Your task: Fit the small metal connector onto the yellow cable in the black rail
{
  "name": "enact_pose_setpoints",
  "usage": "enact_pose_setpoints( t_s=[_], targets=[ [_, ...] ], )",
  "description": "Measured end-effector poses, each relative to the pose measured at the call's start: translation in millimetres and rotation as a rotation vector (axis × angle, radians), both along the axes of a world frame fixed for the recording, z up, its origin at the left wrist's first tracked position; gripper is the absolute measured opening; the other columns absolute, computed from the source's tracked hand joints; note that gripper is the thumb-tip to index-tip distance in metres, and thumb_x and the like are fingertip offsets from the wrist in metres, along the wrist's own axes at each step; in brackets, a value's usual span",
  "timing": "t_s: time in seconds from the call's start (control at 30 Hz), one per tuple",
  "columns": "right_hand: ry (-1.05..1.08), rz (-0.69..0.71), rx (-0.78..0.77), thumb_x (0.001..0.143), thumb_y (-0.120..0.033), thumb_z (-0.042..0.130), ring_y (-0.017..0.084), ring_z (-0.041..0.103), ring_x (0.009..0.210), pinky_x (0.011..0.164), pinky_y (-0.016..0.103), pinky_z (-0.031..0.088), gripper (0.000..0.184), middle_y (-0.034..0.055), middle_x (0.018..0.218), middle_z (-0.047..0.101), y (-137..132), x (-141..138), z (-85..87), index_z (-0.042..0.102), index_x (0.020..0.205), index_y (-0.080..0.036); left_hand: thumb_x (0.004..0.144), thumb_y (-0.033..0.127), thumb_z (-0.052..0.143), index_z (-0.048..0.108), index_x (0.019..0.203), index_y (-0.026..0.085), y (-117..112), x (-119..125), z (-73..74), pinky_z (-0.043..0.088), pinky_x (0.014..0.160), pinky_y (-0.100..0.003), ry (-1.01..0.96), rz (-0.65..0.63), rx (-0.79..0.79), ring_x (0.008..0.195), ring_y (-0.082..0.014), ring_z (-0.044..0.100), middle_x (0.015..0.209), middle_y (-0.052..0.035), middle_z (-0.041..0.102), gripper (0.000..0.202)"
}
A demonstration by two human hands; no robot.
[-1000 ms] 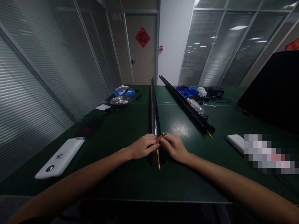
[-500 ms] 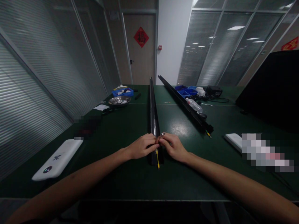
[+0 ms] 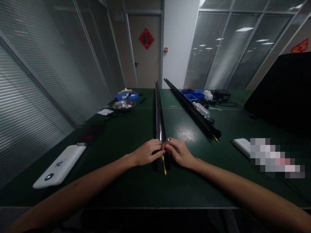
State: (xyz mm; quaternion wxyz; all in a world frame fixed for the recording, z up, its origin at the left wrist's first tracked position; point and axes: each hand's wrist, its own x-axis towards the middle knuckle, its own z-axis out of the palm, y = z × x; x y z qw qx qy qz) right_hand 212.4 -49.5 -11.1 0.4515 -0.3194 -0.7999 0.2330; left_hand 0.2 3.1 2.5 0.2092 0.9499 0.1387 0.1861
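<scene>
A long black rail (image 3: 158, 113) lies on the green table (image 3: 136, 129), running straight away from me. Both hands meet over its near end. My left hand (image 3: 147, 152) is curled, fingertips pinched against the rail's top. My right hand (image 3: 178, 152) is curled too and pinches a small silvery part (image 3: 168, 140) right beside the left fingertips. A thin yellow wire (image 3: 164, 164) hangs out of the rail's near end, just below my hands.
A second black rail (image 3: 191, 108) lies diagonally to the right, beside a plastic bottle (image 3: 202, 109) and blue bins (image 3: 194, 94). On the left are a white device (image 3: 58, 166), a metal bowl (image 3: 123, 104) and a blue tray (image 3: 128, 95). A white slab (image 3: 241, 144) sits right.
My hands stay pinched together at the rail's end; only the view has drifted slightly, and the fingers have barely shifted.
</scene>
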Motion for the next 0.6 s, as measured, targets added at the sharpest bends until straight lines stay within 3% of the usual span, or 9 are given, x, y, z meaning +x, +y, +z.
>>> enact_pose_setpoints(
  t_s=[0.43, 0.6],
  targets=[
    [0.010, -0.023, 0.026, 0.106, -0.026, 0.047, 0.018, 0.060, 0.077, 0.074, 0.030, 0.049, 0.023, 0.0042, 0.087, 0.065, -1.1, -0.4, -0.9, 0.063, 0.092, -0.019, 0.107, 0.027, 0.043, 0.066, 0.111, 0.017, -1.1, 0.7, 2.3, 0.044, 0.102, -0.040, 0.010, -0.003, -0.006, 0.107, -0.0232, 0.059, 0.113, -0.0093, 0.065, 0.025],
    [0.001, 0.004, 0.010, 0.107, -0.029, 0.044, 0.019, 0.061, 0.078, 0.073, 0.031, 0.049, 0.027, 0.0045, 0.085, 0.064, 0.4, 1.0, -0.8, 0.064, 0.090, -0.019, 0.106, 0.027, 0.046, 0.066, 0.105, 0.017, -1.1, 0.3, 2.4, 0.045, 0.100, -0.039, 0.001, -0.001, -0.020, 0.105, -0.0226, 0.060, 0.110, -0.0085, 0.066, 0.023]
  ],
)
